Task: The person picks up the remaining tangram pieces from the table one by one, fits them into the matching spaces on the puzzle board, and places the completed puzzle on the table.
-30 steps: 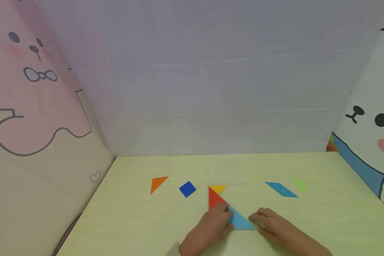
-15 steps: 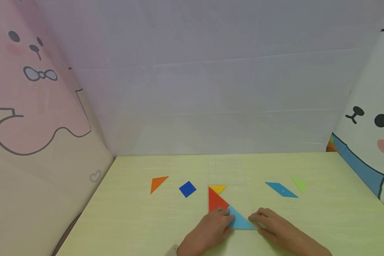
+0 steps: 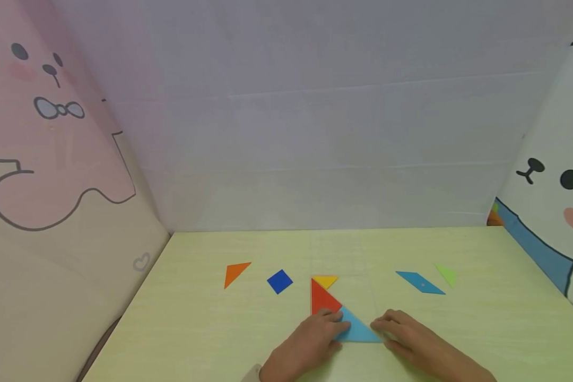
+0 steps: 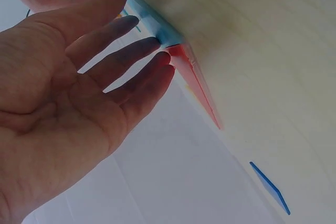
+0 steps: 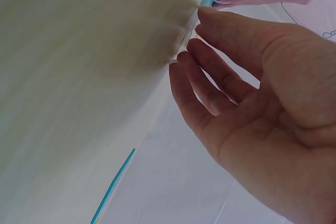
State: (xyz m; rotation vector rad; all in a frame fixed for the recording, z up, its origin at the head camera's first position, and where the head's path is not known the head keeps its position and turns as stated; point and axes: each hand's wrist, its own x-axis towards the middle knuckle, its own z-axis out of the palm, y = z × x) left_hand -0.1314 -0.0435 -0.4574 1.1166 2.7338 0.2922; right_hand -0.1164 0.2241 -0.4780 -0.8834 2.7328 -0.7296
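Observation:
A large red triangle (image 3: pixel 322 298) and a large light blue triangle (image 3: pixel 360 330) lie edge to edge on the table. A small yellow triangle (image 3: pixel 326 280) lies against the red one's upper slanted side. My left hand (image 3: pixel 310 339) rests its fingertips on the two large triangles around their shared edge and hides their lower left part. Its fingers look extended in the left wrist view. My right hand (image 3: pixel 413 339) is at the light blue triangle's right tip, fingertips and thumb on either side of it, fingers gently bent in the right wrist view.
An orange triangle (image 3: pixel 236 274) and a dark blue square (image 3: pixel 279 281) lie to the left on the pale table (image 3: pixel 181 329). To the right are a blue parallelogram (image 3: pixel 420 283) and a light green triangle (image 3: pixel 446 275). Pale cloth walls (image 3: pixel 334 132) surround the table's back and sides.
My left hand has slid slightly down and to the left, so more of the red and light blue triangles shows. The right hand and the pieces look still.

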